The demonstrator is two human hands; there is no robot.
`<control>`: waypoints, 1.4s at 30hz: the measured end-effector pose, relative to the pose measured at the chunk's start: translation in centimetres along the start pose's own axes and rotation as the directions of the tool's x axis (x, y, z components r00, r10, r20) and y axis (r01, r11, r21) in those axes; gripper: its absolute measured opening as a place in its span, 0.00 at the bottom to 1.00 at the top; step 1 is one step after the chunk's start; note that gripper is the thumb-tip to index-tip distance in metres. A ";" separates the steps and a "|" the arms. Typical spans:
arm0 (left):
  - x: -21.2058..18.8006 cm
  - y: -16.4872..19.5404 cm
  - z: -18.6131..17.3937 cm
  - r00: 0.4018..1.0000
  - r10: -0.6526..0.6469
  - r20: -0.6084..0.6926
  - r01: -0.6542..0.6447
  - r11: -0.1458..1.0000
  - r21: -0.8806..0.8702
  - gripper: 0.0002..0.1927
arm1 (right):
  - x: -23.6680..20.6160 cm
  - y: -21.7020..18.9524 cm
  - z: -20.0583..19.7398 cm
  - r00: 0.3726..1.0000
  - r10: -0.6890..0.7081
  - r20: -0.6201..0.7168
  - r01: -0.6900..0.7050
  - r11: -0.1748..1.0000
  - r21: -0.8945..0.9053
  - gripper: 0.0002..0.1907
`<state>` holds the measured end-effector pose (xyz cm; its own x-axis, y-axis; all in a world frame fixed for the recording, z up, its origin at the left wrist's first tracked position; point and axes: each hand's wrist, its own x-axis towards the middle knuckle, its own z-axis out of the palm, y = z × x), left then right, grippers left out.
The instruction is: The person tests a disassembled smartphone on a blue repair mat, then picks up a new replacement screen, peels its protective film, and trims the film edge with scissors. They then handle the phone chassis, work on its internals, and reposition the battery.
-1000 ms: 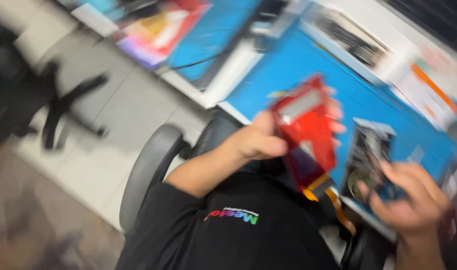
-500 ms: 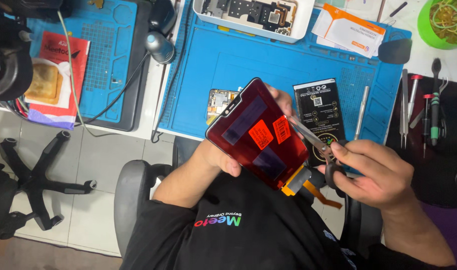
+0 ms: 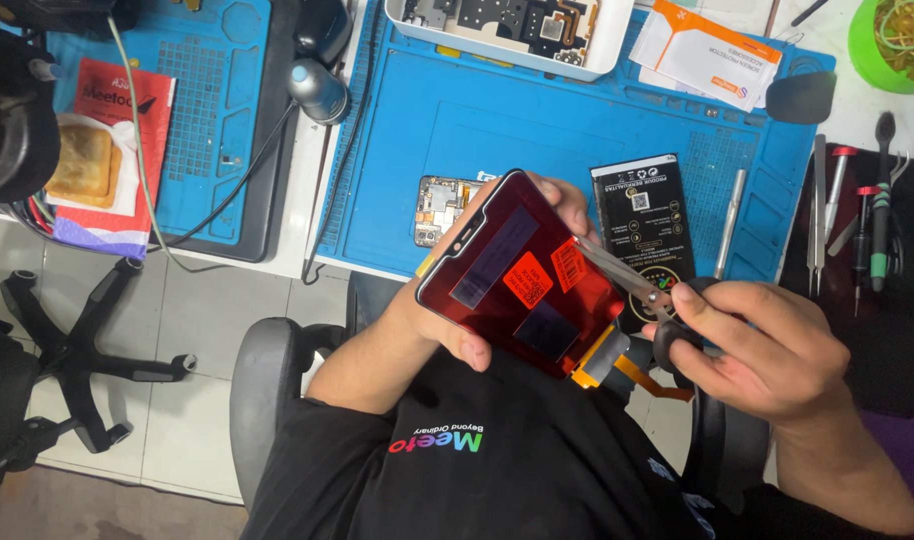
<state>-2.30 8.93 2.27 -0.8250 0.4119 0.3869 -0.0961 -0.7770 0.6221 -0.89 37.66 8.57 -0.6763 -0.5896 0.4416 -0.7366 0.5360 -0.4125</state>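
Note:
My left hand (image 3: 455, 335) grips a dark red-tinted phone display panel (image 3: 512, 275) with two orange stickers, held tilted over my lap. An orange flex cable (image 3: 605, 362) hangs from the panel's lower right corner. My right hand (image 3: 767, 350) holds a pair of scissors (image 3: 627, 280) by its black handles, and the blades lie against the panel's right edge. A black phone battery (image 3: 642, 210) and an opened phone frame (image 3: 439, 205) lie on the blue work mat (image 3: 537, 120) just behind the panel.
A white tray (image 3: 587, 62) of phone parts stands at the back of the mat. Screwdrivers and tweezers (image 3: 857, 210) lie to the right, below a green bowl (image 3: 902, 40). A second blue mat (image 3: 212, 100) is at left. A grey chair (image 3: 262, 395) is under me.
The view has steadied from a blurred swing. The panel has come lower and nearer my chest, and the scissors' blades have closed in on its right edge.

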 end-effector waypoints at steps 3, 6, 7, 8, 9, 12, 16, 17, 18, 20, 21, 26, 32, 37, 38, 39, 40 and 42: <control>0.0 -0.1 0.0 1.000 0.029 -0.010 -0.028 0.998 0.057 0.54 | 0.0 0.0 -0.1 1.000 -0.007 0.018 0.008 1.000 -0.018 0.18; -0.1 -0.3 0.1 0.999 0.016 -0.029 -0.015 0.999 0.033 0.56 | 0.0 0.0 -0.1 1.000 -0.012 0.019 0.013 0.999 -0.036 0.17; -0.1 -0.3 0.1 0.999 0.009 -0.031 -0.008 1.000 0.021 0.56 | 0.0 0.0 -0.1 1.000 -0.014 0.016 0.014 0.999 -0.042 0.17; -0.1 -0.4 0.1 0.999 0.003 -0.033 -0.002 1.000 0.009 0.56 | -0.1 0.0 0.0 1.000 -0.014 0.014 0.014 0.999 -0.043 0.17; -0.1 -0.4 0.1 1.000 0.001 -0.028 -0.001 1.000 0.002 0.56 | -0.1 0.0 0.0 1.000 -0.014 0.011 0.014 0.999 -0.044 0.17; 0.0 -0.5 0.0 1.000 0.011 -0.008 -0.011 1.000 0.012 0.54 | -0.2 -0.1 0.0 1.000 -0.015 0.005 0.016 0.999 -0.043 0.17; -0.1 -0.7 0.1 1.000 0.024 -0.010 -0.024 1.000 -0.001 0.54 | -0.2 0.0 0.0 1.000 -0.017 0.014 0.018 0.999 -0.036 0.17; -0.1 -0.7 0.2 1.000 0.024 -0.013 -0.024 1.000 -0.008 0.54 | -0.2 0.0 0.0 1.000 -0.019 0.012 0.020 0.999 -0.038 0.17; -0.1 -0.7 0.2 1.000 0.020 -0.015 -0.020 1.000 -0.014 0.54 | -0.2 0.0 0.1 1.000 -0.021 0.011 0.021 0.999 -0.040 0.17; 0.0 -0.7 0.2 1.000 0.024 -0.008 -0.024 1.000 -0.010 0.53 | -0.1 -0.1 0.1 1.000 -0.022 0.009 0.022 0.999 -0.042 0.16; 0.0 -0.7 0.2 0.999 0.033 0.002 -0.033 0.999 0.001 0.53 | -0.1 -0.1 0.1 1.000 -0.021 0.010 0.021 0.999 -0.042 0.16; 0.0 -0.7 0.2 1.000 0.010 0.004 -0.010 1.000 -0.016 0.51 | -0.1 -0.2 -0.1 0.999 -0.022 0.024 0.024 0.998 -0.065 0.17; 0.4 -1.0 0.1 0.999 0.034 0.023 -0.035 0.999 0.009 0.50 | -0.5 0.4 0.0 0.999 -0.028 0.016 0.028 0.998 -0.054 0.18; 0.7 -1.5 0.1 0.998 0.017 0.061 -0.010 0.993 -0.119 0.52 | -1.1 0.6 0.2 0.999 0.037 -0.017 -0.037 0.999 -0.032 0.18; 0.7 -1.6 0.2 0.997 0.013 0.073 -0.001 0.986 -0.164 0.52 | -1.2 0.7 0.1 0.999 0.047 -0.021 -0.048 0.998 -0.033 0.18; 0.7 -1.7 0.2 0.996 0.021 0.088 -0.002 0.978 -0.210 0.52 | -1.3 0.7 -0.1 0.998 0.057 -0.025 -0.058 0.998 -0.034 0.18; 0.6 -1.8 0.2 0.996 0.014 0.085 0.009 0.966 -0.260 0.52 | -1.4 0.7 -0.2 0.997 0.066 -0.029 -0.067 0.997 -0.034 0.18; 0.4 -1.8 0.1 0.998 -0.018 0.067 0.041 0.930 -0.365 0.54 | -1.8 0.6 -0.9 0.994 0.100 -0.036 -0.104 0.989 -0.106 0.19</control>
<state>-2.40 10.57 1.39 -0.7842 0.4567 0.4201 -0.3265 -0.8794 0.3465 -0.15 39.58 8.23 -0.7466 -0.5109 0.4262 -0.6591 0.6552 -0.3691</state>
